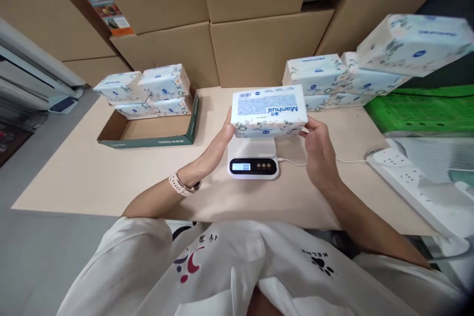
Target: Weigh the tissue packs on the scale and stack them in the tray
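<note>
A pack of tissues [268,111] with blue print and a floral pattern is gripped between my two hands. My left hand [218,140] presses its left end, and my right hand [318,145] holds the right end, fingers partly behind it. Below the pack stands a white digital scale [254,153], its lit display reading 0.0. The pack covers the rear of the scale's plate; whether they touch, I cannot tell. Similar tissue packs [163,83] sit stacked in a shallow green-edged cardboard tray [148,140] at the left. More tissue packs [314,73] are piled at the back right.
Large cardboard boxes [270,44] form a wall behind the table [237,205]. On the right lie a green crate [433,111] and a white power strip [411,177]. A white cable [350,161] runs from the scale towards the strip.
</note>
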Demonstrator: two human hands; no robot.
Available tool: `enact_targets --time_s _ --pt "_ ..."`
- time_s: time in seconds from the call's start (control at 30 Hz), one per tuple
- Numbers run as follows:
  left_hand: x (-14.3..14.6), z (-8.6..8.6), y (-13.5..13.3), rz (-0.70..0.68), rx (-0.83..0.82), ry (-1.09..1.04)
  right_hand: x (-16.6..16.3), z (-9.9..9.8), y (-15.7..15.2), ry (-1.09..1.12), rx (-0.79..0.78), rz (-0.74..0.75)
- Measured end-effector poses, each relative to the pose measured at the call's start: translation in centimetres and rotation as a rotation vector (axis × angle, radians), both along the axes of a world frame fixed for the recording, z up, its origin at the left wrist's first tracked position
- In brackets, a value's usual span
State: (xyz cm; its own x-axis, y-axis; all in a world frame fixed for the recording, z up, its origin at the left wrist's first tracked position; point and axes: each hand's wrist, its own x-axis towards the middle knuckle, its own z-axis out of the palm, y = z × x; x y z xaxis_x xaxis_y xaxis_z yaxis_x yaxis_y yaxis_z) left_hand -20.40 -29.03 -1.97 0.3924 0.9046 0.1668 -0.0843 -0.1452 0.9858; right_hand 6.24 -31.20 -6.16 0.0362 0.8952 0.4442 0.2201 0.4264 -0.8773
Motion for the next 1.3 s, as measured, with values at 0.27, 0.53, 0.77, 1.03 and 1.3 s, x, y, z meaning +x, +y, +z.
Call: enact_targets --time_s 0.27,0.53,0.77,1.03,1.3 --pt "-1.0 -2.7 -2.1 0.203 -0.166 -0.062 -2.9 -4.4 -0.4 0.022 -0.211 -0.024" --pt "-3.5 -8.0 -2.9 0.366 -0.295 -0.011 -1.0 -5.0 0.6 0.075 -0.140 -0.196" --pt "-4.4 -8.7 -1.9 0.422 -0.420 -0.168 0.3 -4.6 1.3 0.168 -0.208 -0.316" --pt "-5.0 -8.6 -1.5 0.464 -0.489 -0.236 0.1 -4.8 1.0 0.190 -0.259 -0.236" --pt "-5.2 -8.3 -1.3 0.426 -0.498 -0.254 0.1 -4.6 1.1 0.211 -0.286 -0.232"
